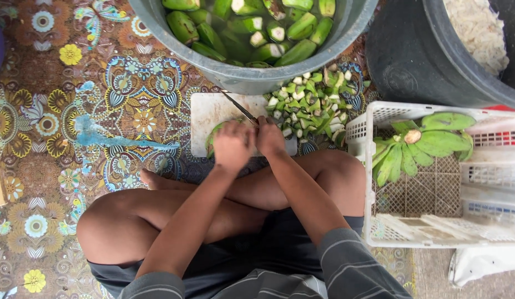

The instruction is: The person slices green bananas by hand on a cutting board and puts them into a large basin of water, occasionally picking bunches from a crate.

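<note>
I sit cross-legged on a patterned mat. My left hand presses down on a green banana lying on a white cutting board. My right hand grips a knife, whose blade slants up and left over the board beside the banana. The banana is mostly hidden under my left hand.
A pile of cut green banana ends lies right of the board. Beyond it stands a grey tub of peeled bananas in water. A white plastic crate with a banana bunch sits at my right, a black tub behind it.
</note>
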